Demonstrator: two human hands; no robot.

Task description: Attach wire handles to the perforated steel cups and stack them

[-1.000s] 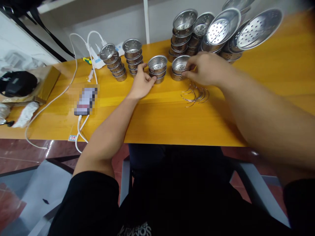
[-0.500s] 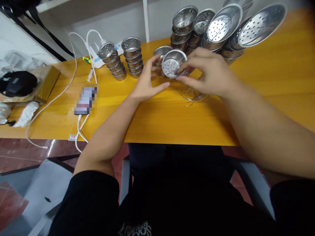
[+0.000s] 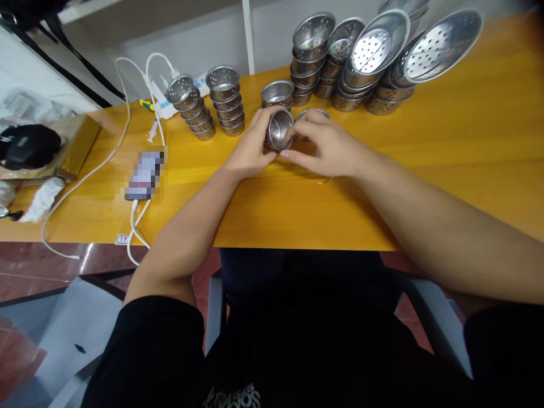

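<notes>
A small perforated metal cup (image 3: 279, 131) is held above the table, its mouth tilted toward me. My left hand (image 3: 250, 146) wraps round its left side, fingers closed behind it. At the right rim, my right hand (image 3: 325, 144) has its fingertips inside the cup and its thumb at the lower edge. A thin curved line shows inside the cup; I cannot tell whether it is a wire. Just behind stands a short stack of similar cups (image 3: 277, 90). Another metal rim (image 3: 313, 113) shows behind my right hand. A thin wire end (image 3: 324, 181) pokes out below that hand.
Two stacks of small perforated cups (image 3: 196, 110) (image 3: 227, 99) stand to the left. Taller stacks with larger cups (image 3: 378, 48) line the back right. A phone (image 3: 145, 174) with white cables lies left on the wooden table (image 3: 306, 221). A box (image 3: 79, 144) sits farther left.
The cup has moved left and down, into my left hand, which has closed round it. My right hand has followed left, now covering most of the wire rings.
</notes>
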